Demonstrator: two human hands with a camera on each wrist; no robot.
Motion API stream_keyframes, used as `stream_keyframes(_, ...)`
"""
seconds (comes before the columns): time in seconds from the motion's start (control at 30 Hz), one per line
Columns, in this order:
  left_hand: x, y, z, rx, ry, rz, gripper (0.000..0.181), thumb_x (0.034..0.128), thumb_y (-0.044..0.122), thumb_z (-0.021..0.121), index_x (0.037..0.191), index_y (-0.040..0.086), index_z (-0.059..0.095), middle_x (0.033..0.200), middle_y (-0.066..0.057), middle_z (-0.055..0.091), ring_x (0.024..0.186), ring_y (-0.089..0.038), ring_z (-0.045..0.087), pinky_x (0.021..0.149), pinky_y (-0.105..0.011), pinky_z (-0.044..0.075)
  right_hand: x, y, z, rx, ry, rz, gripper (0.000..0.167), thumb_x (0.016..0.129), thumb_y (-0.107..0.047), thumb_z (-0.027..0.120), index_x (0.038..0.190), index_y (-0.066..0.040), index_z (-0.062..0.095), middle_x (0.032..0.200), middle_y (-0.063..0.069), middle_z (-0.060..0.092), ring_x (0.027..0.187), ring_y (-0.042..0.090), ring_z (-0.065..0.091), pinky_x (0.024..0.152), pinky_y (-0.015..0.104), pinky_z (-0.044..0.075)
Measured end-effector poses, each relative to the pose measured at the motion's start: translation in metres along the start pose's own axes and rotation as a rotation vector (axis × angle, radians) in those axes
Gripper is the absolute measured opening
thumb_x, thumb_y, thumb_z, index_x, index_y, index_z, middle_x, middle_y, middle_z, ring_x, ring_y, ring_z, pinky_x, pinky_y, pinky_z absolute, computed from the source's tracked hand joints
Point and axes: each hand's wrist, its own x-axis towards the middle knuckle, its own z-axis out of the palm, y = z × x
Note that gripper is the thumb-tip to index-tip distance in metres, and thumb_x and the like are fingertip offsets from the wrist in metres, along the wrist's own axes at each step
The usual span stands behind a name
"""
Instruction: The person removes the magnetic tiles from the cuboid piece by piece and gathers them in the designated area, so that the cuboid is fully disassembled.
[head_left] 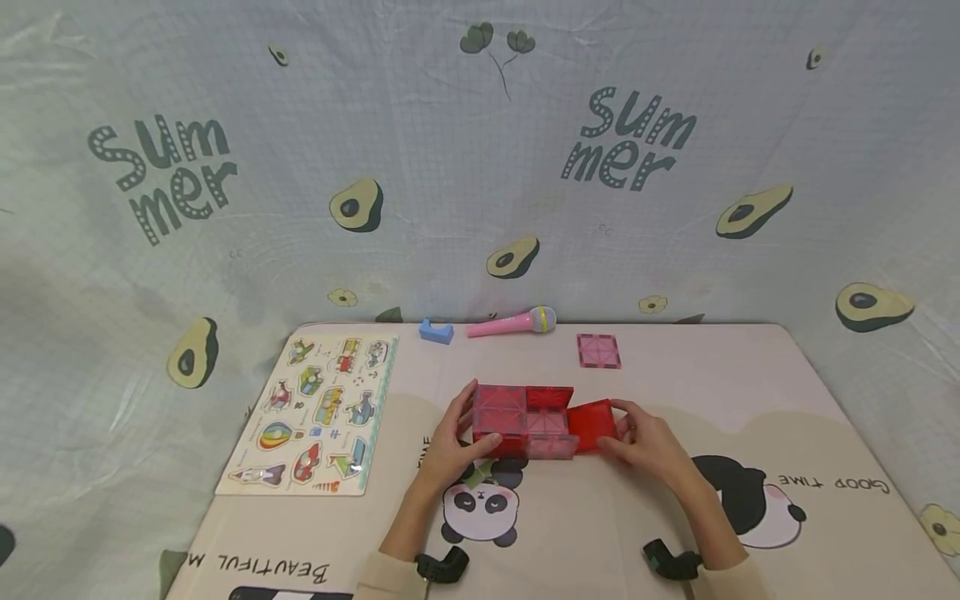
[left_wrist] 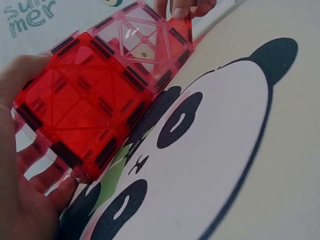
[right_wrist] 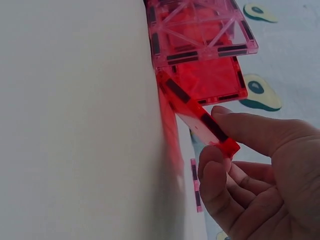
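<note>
A box of pink and red translucent square tiles [head_left: 501,410] stands mid-table, with upright tiles in a section open at the top joined to its right side. The left hand [head_left: 450,446] grips the box's left end, thumb at the front; in the left wrist view this hand [left_wrist: 25,150] curls round the red face [left_wrist: 82,107]. At the right, the right hand [head_left: 647,442] pinches a red tile [head_left: 592,425] held tilted beside the section. In the right wrist view, thumb and fingers of the right hand [right_wrist: 260,170] hold that tile's edge [right_wrist: 197,117], its far end at the structure.
A loose pink tile [head_left: 598,351] lies behind, to the right. Along the back edge are a pink toy microphone [head_left: 517,322] and a blue tape-dispenser-like object [head_left: 437,332]. A picture puzzle board [head_left: 307,417] lies at the left. The printed mat [head_left: 570,533] shows pandas.
</note>
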Motion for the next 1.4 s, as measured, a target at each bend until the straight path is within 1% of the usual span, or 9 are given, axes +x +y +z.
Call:
stream_keyframes(0.23, -0.001, 0.001, 0.000, -0.009, -0.004, 0.014, 0.089, 0.0856, 0.029, 0.075, 0.159, 0.018, 0.026, 0.161, -0.003, 0.037, 0.148, -0.031, 0.038, 0.118, -0.049, 0.039, 0.001, 0.002, 0.000, 0.015, -0.014, -0.004, 0.065, 0.089, -0.022, 0.075, 0.142, 0.001, 0.046, 0.078, 0.002, 0.056, 0.063, 0.011, 0.051, 0.055, 0.020, 0.052)
stream_keyframes(0.43, 0.000, 0.002, -0.001, -0.018, -0.012, 0.015, 0.089, 0.0860, 0.029, 0.075, 0.159, 0.017, 0.026, 0.161, -0.003, 0.036, 0.148, -0.030, 0.037, 0.119, -0.047, 0.038, 0.001, 0.003, -0.003, -0.020, 0.061, -0.084, 0.056, 0.090, -0.013, 0.073, 0.139, 0.002, 0.050, 0.080, 0.001, 0.060, 0.059, 0.006, 0.051, 0.057, 0.018, 0.052)
stream_keyframes(0.53, 0.000, 0.002, -0.001, -0.010, -0.012, 0.019, 0.089, 0.0862, 0.031, 0.074, 0.159, 0.017, 0.026, 0.161, -0.004, 0.037, 0.148, -0.031, 0.038, 0.118, -0.047, 0.038, 0.001, 0.001, -0.005, -0.016, 0.087, -0.098, 0.052, 0.091, -0.010, 0.072, 0.136, 0.003, 0.052, 0.081, 0.002, 0.061, 0.058, 0.005, 0.052, 0.058, 0.017, 0.053)
stream_keyframes(0.67, 0.001, 0.002, -0.001, -0.001, -0.010, 0.043, 0.087, 0.0868, 0.030, 0.074, 0.159, 0.018, 0.026, 0.161, -0.007, 0.037, 0.147, -0.034, 0.039, 0.117, -0.049, 0.040, 0.002, -0.001, -0.007, -0.011, 0.099, -0.097, 0.049, 0.091, -0.010, 0.071, 0.135, 0.003, 0.053, 0.083, 0.004, 0.063, 0.059, 0.005, 0.053, 0.058, 0.017, 0.053)
stream_keyframes(0.8, 0.001, 0.001, 0.000, -0.009, -0.007, 0.039, 0.087, 0.0864, 0.029, 0.075, 0.159, 0.019, 0.027, 0.160, -0.006, 0.038, 0.147, -0.033, 0.040, 0.117, -0.049, 0.039, 0.003, 0.000, -0.008, -0.017, 0.115, -0.093, 0.048, 0.092, -0.010, 0.071, 0.134, 0.002, 0.054, 0.084, 0.005, 0.064, 0.061, 0.005, 0.054, 0.059, 0.017, 0.054)
stream_keyframes(0.97, 0.001, 0.001, 0.000, -0.010, -0.004, 0.044, 0.087, 0.0859, 0.027, 0.075, 0.159, 0.016, 0.028, 0.161, -0.006, 0.038, 0.147, -0.033, 0.039, 0.117, -0.049, 0.039, 0.005, 0.004, -0.011, -0.023, 0.165, -0.099, 0.048, 0.092, -0.011, 0.071, 0.135, 0.000, 0.053, 0.084, 0.005, 0.063, 0.060, 0.005, 0.055, 0.059, 0.017, 0.054)
stream_keyframes(1.17, 0.001, 0.002, 0.001, -0.025, -0.002, 0.031, 0.088, 0.0853, 0.025, 0.075, 0.159, 0.017, 0.028, 0.161, -0.004, 0.037, 0.148, -0.031, 0.038, 0.119, -0.049, 0.038, 0.008, 0.005, -0.016, -0.012, 0.231, -0.121, 0.047, 0.092, -0.008, 0.070, 0.135, 0.002, 0.053, 0.085, 0.008, 0.064, 0.061, 0.004, 0.056, 0.057, 0.017, 0.053)
stream_keyframes(1.3, 0.000, 0.002, 0.001, -0.034, -0.003, 0.022, 0.088, 0.0851, 0.024, 0.075, 0.159, 0.019, 0.027, 0.161, -0.005, 0.037, 0.148, -0.032, 0.038, 0.119, -0.051, 0.037, 0.011, 0.005, -0.019, -0.001, 0.262, -0.109, 0.047, 0.093, -0.008, 0.069, 0.135, 0.004, 0.052, 0.086, 0.011, 0.065, 0.061, 0.005, 0.057, 0.055, 0.018, 0.052)
stream_keyframes(1.4, 0.000, 0.001, 0.001, -0.037, 0.000, 0.014, 0.088, 0.0845, 0.025, 0.075, 0.159, 0.021, 0.028, 0.161, -0.005, 0.037, 0.148, -0.032, 0.038, 0.118, -0.051, 0.038, 0.014, 0.006, -0.021, -0.002, 0.285, -0.080, 0.047, 0.094, -0.010, 0.069, 0.135, 0.003, 0.052, 0.087, 0.012, 0.065, 0.062, 0.007, 0.059, 0.055, 0.017, 0.052)
